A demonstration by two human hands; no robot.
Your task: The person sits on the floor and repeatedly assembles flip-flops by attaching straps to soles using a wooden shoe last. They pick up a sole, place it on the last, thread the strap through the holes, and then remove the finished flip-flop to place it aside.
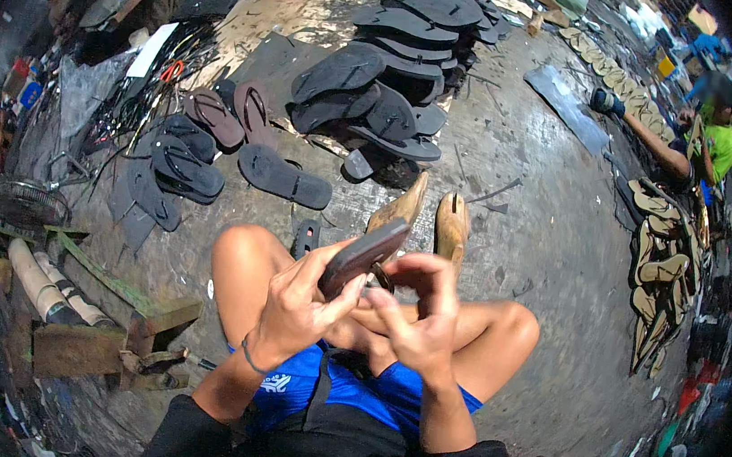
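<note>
I sit cross-legged on a concrete floor. My left hand grips a dark flip-flop sole from below and holds it edge-up over my knees. Fingers of my right hand pinch at the sole's near end, where a strap piece seems to sit; the detail is hidden by the fingers. Two wooden shoe lasts stand on the floor just beyond my hands.
Several finished dark flip-flops lie to the left front, and a stack of black soles rises ahead. Another person in a green shirt sits at the right by tan soles. Wooden blocks and a fan stand left.
</note>
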